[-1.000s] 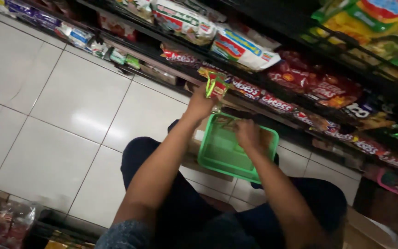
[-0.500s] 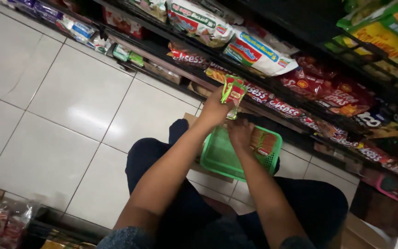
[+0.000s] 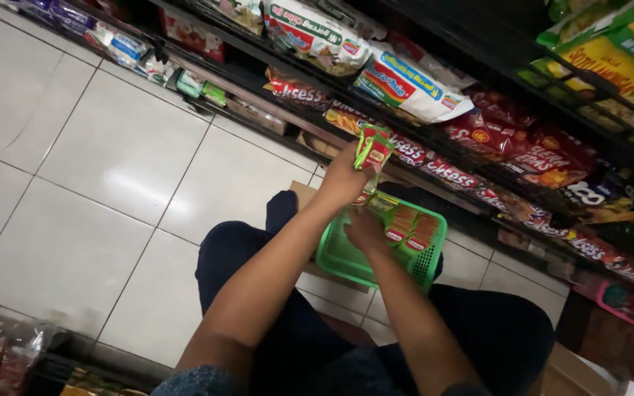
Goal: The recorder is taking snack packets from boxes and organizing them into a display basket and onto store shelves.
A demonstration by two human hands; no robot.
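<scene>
Left hand closed around 1 green-red packet; right hand, grip unclear, inside green basket.

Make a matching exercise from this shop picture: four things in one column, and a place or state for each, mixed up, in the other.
Things:
1. left hand
2. right hand
3. green basket
4. white bags

Places or states:
A. lying on an upper shelf
B. holding up a small green and red packet
C. resting in the person's lap
D. reaching into the basket

Pairs: 1-B, 2-D, 3-C, 4-A
</scene>
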